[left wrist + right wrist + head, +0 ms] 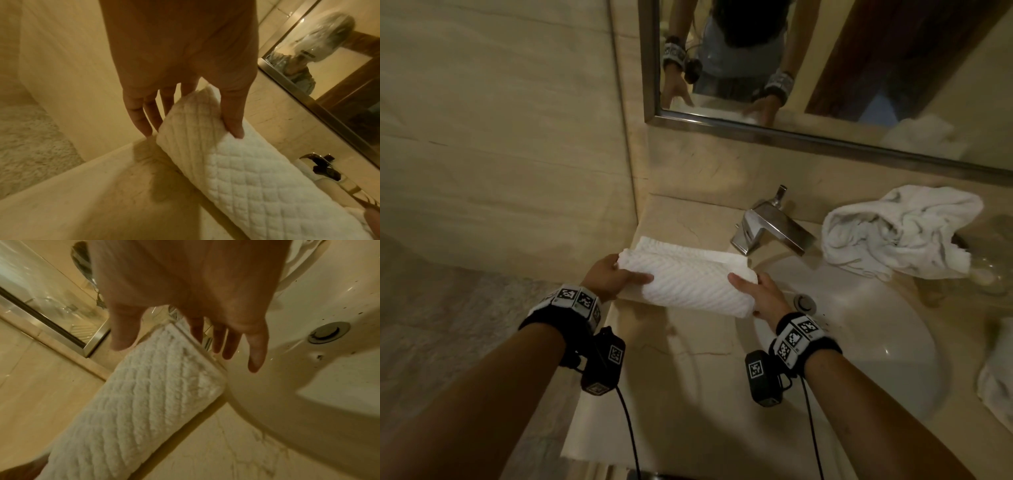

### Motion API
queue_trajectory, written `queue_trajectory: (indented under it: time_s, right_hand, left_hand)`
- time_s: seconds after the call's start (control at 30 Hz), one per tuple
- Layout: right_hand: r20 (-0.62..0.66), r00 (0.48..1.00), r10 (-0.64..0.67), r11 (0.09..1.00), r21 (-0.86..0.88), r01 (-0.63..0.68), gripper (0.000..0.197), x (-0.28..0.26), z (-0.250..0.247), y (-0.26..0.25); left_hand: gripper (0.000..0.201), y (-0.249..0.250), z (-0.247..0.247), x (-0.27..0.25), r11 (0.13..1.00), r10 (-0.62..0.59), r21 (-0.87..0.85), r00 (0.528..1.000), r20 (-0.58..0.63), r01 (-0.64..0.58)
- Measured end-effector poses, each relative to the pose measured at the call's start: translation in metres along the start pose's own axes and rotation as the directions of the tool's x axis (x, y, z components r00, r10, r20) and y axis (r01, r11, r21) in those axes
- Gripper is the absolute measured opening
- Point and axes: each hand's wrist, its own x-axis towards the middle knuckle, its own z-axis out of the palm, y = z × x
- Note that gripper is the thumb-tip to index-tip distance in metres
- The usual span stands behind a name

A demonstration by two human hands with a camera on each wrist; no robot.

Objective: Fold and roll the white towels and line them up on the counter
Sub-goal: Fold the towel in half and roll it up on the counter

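A white towel rolled into a cylinder (688, 279) lies on the beige counter (671, 359), left of the sink. My left hand (619, 270) holds its left end: the thumb presses on top and the fingers (141, 120) reach down behind the end of the roll (236, 178). My right hand (750, 291) is at the right end of the roll (144, 402). Its thumb hovers over the top and its fingers (255, 353) are straight and spread past the end, over the basin. A crumpled white towel (893, 233) lies right of the faucet.
The chrome faucet (767, 226) and white sink (859, 325) sit right of the roll. A wall runs close along the counter's left side. The mirror (825, 85) hangs behind. More white cloth (996, 377) lies at the right edge, with clear glassware (993, 270) near the crumpled towel.
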Motion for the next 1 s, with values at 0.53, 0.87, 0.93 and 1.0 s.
queue_trajectory:
  time_s: [0.53, 0.87, 0.93, 1.0]
  right_hand:
    - [-0.046, 0.989, 0.142, 0.986, 0.101, -0.136, 0.049, 0.043, 0.001, -0.019]
    - [0.014, 0.956, 0.294, 0.924, 0.253, -0.288, 0.060, 0.063, 0.013, -0.047]
    - [0.032, 0.955, 0.294, 0.900, 0.328, -0.288, 0.061, 0.069, 0.015, -0.050]
    - [0.026, 0.956, 0.291, 0.890, 0.360, -0.280, 0.062, 0.073, 0.020, -0.052]
  left_hand:
    - [0.060, 0.040, 0.014, 0.045, 0.916, -0.264, -0.308, 0.964, 0.016, 0.256]
    - [0.085, 0.052, 0.010, 0.060, 0.887, -0.362, -0.286, 0.930, 0.060, 0.364]
    - [0.088, 0.054, 0.011, 0.061, 0.886, -0.366, -0.275, 0.927, 0.081, 0.373]
    - [0.086, 0.056, 0.011, 0.066, 0.886, -0.355, -0.294, 0.933, 0.068, 0.358]
